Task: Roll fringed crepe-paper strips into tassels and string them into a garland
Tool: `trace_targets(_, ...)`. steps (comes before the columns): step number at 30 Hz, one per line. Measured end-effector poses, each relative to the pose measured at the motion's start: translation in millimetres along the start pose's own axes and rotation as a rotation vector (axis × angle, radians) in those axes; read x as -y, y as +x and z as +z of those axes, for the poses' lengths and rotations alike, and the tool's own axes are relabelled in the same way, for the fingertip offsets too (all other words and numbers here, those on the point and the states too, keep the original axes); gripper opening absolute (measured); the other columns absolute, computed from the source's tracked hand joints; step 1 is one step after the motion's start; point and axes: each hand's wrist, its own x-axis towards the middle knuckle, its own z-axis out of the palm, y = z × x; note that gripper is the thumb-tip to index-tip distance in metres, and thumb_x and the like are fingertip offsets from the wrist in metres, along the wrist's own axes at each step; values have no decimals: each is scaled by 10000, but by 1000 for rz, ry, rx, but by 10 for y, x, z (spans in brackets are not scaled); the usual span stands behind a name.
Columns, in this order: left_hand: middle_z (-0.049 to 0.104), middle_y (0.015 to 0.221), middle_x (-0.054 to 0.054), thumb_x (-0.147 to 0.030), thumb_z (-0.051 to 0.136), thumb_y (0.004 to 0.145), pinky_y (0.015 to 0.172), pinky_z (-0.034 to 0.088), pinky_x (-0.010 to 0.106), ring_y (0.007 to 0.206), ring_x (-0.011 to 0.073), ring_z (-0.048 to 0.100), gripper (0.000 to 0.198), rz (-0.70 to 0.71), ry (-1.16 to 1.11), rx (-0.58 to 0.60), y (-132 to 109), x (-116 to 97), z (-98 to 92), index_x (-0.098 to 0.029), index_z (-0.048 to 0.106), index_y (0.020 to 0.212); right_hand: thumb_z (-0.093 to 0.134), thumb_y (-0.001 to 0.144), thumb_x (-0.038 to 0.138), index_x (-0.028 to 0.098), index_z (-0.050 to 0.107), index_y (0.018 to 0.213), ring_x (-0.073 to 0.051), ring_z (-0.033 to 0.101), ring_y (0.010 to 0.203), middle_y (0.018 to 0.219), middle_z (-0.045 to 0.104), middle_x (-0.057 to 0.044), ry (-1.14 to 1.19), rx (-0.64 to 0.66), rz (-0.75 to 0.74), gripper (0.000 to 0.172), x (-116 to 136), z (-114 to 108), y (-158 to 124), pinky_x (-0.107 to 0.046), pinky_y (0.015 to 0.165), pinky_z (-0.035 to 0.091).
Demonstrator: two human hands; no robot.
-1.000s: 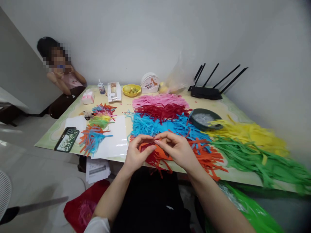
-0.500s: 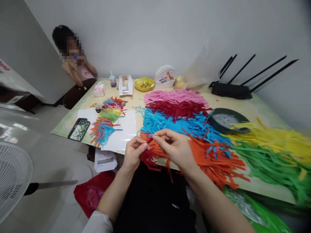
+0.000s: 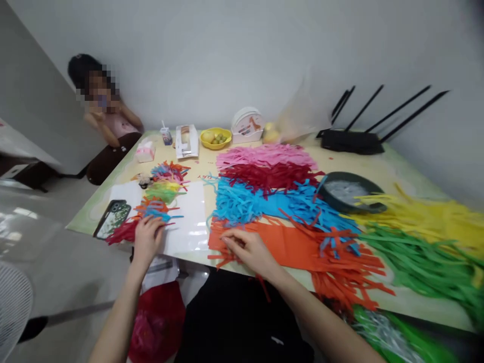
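My left hand [image 3: 148, 237] is at the left of the table, its fingers closed on a dark red tassel [image 3: 123, 232]. The tassel's fringe spreads left over the edge of a phone [image 3: 112, 219]; its thin stem sticks out to the right. Just beyond lie a blue and orange tassel [image 3: 153, 206], a yellow-green tassel [image 3: 162, 191] and a multicoloured tassel [image 3: 170, 171]. Over the left end of an orange fringed sheet [image 3: 291, 244] hovers my right hand [image 3: 247, 249], fingers loosely bent and slightly apart. No object shows in it.
Blue [image 3: 276, 199], dark red [image 3: 264, 176] and pink fringed sheets [image 3: 264, 156] lie behind the orange one. Yellow [image 3: 434, 217] and green strips [image 3: 412, 257] cover the right side, near a dark pan [image 3: 351, 204]. A router [image 3: 351, 142] stands behind. A person [image 3: 117, 126] sits at far left.
My left hand has carried the dark red tassel leftward to the other tassels. My right hand has let go of its stem and stays over the orange sheet. The view has shifted slightly.
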Motion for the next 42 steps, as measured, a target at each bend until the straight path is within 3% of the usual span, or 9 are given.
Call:
trace_targets(3,711,1142,96,-279,447,894,981,433,414,1166,274,568,295,37,-17,110,224,69,356,-198,726,949,492,929,348,177,702,889,-129,608,583,681,688,-5,-233,-46,-29,274,-117,-362,297,-223,559,456)
trace_targets(5,702,1167,112,-285,441,889,944,450,409,1128,278,595,316,31,45,111,330,153,385,-200,736,962,488,923,301,184,709,906,-141,653,669,764,730,-10,-471,-102,8,251,-262,-773,538,-231,631,486)
trace_targets(9,705,1180,113,-321,474,873,860,458,449,991,314,644,316,61,298,154,477,28,62,-237,734,1030,468,909,205,122,715,979,-212,675,889,972,748,-117,-717,-261,121,270,-627,-1689,1160,-305,827,482)
trace_targets(12,757,954,115,-374,470,901,811,457,422,843,302,671,319,163,381,163,657,-514,-172,-220,730,1002,479,926,193,91,709,1005,-247,645,1024,1065,718,-173,-861,-282,201,264,-885,-2087,1680,-349,932,444)
trace_targets(16,749,963,93,-386,429,959,772,463,340,863,249,682,331,404,188,161,1125,-1491,-116,-217,713,974,579,933,309,126,655,1090,-229,606,1099,1175,655,-116,-999,-213,260,253,-1177,-2105,2220,-440,973,460)
trace_targets(22,733,880,98,-309,492,934,739,463,330,841,250,669,252,536,87,275,2186,-2340,597,-197,716,905,595,930,330,133,608,1181,-233,594,1108,1243,597,-120,-1098,-193,273,320,-1477,-2092,2532,-448,943,500)
trace_targets(26,703,1108,113,-196,426,955,962,414,329,1078,221,592,297,634,-36,222,2918,-2638,1218,-152,700,1062,590,934,333,139,608,1175,-226,604,1086,1223,606,-109,-1098,-196,264,311,-1564,-2239,2586,-441,922,512)
trace_targets(30,617,1295,121,-189,472,936,1047,347,361,1231,231,469,310,693,-43,235,3328,-2900,1696,-145,664,1175,583,938,333,143,612,1162,-213,615,1055,1201,616,-100,-1075,-215,252,295,-1612,-2309,2628,-425,898,525)
trace_targets(42,666,1149,184,-248,518,900,1039,271,520,1213,313,436,275,639,61,270,3453,-3123,2145,-117,705,1054,585,935,322,137,621,1108,-206,616,1029,1143,630,-83,-1019,-309,212,256,-1748,-2349,2648,-418,887,518)
